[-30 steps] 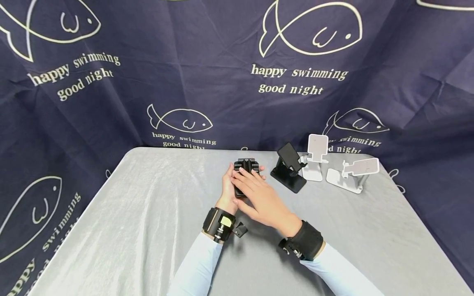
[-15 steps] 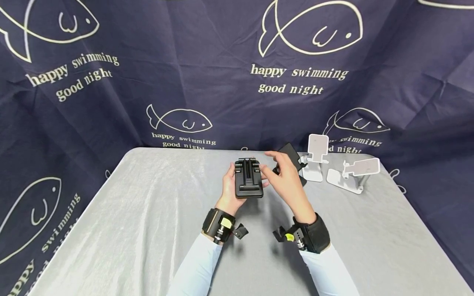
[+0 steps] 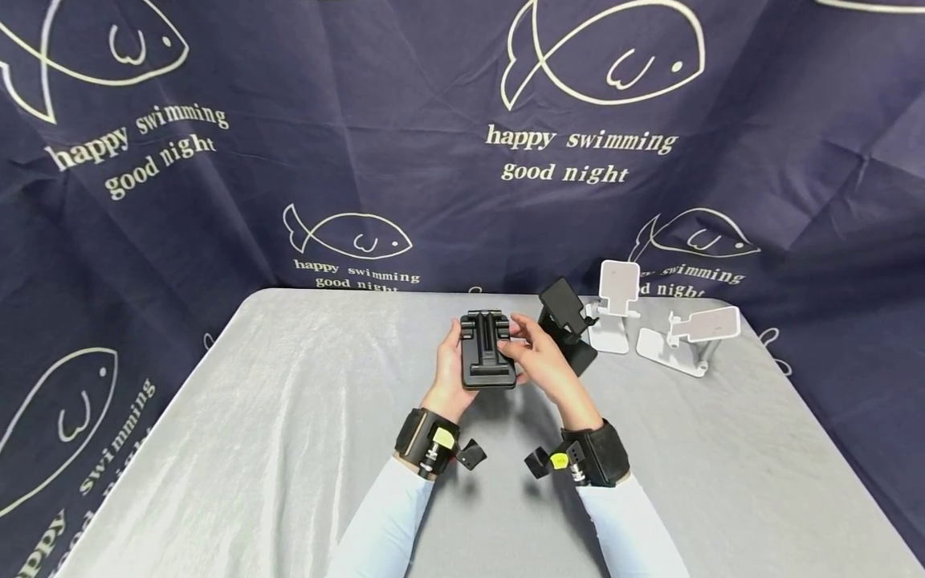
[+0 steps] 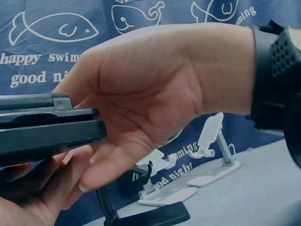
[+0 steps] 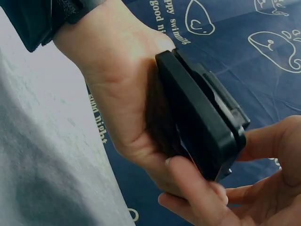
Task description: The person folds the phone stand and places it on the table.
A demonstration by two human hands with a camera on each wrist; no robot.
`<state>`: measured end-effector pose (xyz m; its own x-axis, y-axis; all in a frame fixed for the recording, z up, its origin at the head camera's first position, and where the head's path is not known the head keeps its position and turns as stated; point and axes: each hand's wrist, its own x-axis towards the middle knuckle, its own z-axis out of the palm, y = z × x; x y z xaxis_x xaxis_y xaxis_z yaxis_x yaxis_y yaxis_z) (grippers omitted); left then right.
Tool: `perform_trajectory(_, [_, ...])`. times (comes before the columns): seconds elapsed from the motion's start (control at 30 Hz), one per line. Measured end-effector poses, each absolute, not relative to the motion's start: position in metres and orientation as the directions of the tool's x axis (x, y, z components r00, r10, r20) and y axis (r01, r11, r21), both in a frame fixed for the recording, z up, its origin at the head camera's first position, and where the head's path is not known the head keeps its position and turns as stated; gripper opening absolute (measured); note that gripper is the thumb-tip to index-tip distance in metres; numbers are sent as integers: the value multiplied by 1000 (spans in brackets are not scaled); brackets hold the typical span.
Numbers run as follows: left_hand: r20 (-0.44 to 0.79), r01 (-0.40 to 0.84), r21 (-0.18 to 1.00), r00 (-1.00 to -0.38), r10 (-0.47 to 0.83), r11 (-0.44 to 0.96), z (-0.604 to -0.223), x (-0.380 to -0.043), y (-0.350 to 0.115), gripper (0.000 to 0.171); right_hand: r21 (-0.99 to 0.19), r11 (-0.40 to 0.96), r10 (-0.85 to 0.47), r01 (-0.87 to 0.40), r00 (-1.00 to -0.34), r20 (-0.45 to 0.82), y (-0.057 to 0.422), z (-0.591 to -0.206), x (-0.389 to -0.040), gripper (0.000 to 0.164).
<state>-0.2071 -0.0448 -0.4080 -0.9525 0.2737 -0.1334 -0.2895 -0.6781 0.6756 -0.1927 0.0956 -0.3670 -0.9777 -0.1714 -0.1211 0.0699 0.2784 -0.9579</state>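
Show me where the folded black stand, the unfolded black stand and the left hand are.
Folded black stand (image 3: pixel 487 345), head view: on its central bar.
Unfolded black stand (image 3: pixel 564 307), head view: on its tilted upper plate.
Left hand (image 3: pixel 446 376), head view: near the thumb's base.

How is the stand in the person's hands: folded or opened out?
Folded: both wrist views show the held stand as flat layers stacked together, while the other black stand is opened out.
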Motion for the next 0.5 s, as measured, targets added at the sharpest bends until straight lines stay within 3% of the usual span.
perform_trajectory(0.23, [-85, -217, 776, -966, 243, -592, -407, -207, -44, 68, -964, 241, -174, 115, -972, -159, 97, -368, -194, 60])
perform_trajectory(0.5, [-174, -220, 911, -972, 159, -348, -400, -210, -57, 52, -978, 162, -166, 134, -973, -160, 101, -368, -194, 60])
